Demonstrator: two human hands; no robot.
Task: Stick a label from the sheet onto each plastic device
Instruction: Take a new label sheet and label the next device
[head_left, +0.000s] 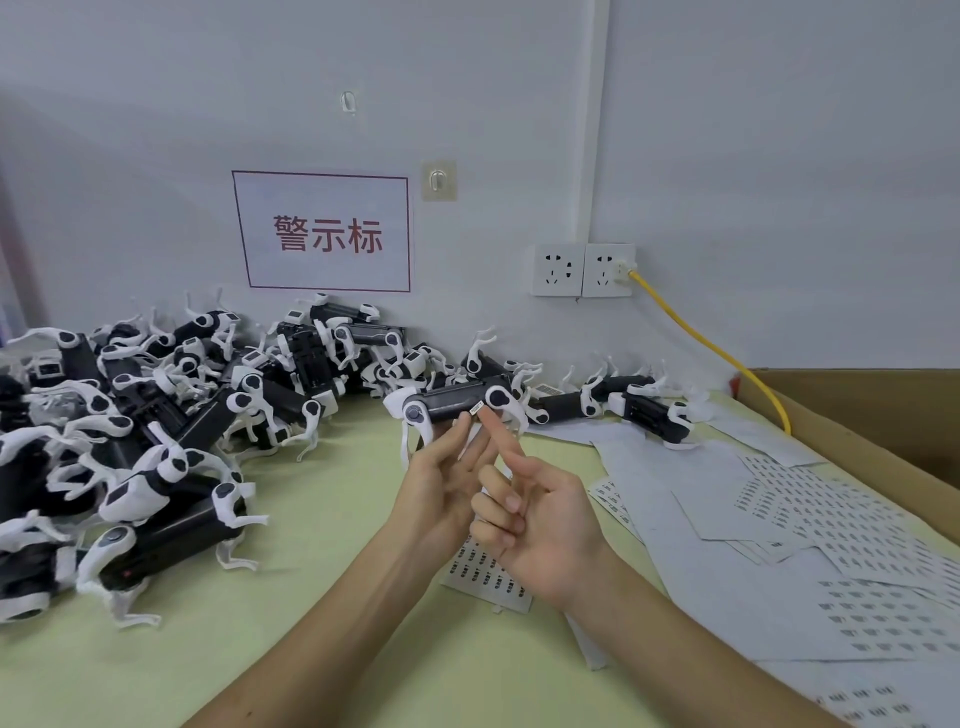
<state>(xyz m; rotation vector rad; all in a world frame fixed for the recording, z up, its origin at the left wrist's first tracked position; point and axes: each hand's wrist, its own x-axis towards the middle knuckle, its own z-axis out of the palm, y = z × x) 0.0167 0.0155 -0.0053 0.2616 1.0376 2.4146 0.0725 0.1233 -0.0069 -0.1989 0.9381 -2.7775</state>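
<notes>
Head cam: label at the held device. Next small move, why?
Likely, with the right hand, rub the index fingertip across the label to seat it flat. The left hand holds the device up, and the fingertip touches the small white label on its dark body, near a white joint.

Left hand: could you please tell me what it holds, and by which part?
The left hand grips a dog-shaped plastic device by its black body, from below.

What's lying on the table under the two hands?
A label sheet on the green table. The left hand, holding a plastic device, and right hand cover its upper part.
</notes>
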